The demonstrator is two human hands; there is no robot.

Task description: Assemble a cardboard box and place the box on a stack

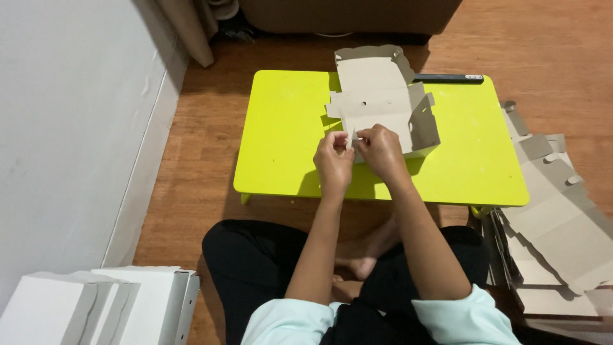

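Note:
A flat-cut grey cardboard box blank (377,96) lies partly folded on a lime-green low table (287,134). Its right side wall stands up and its far lid flap hangs past the table's back edge. My left hand (333,161) and my right hand (380,151) meet at the blank's near edge. Both pinch a small cardboard flap there, fingers closed on it. My forearms reach forward over my crossed legs.
A black ruler-like bar (448,78) lies at the table's back right edge. A stack of flat cardboard blanks (555,211) sits on the wooden floor to the right. Finished white boxes (96,306) stand at the lower left by a white wall (64,128).

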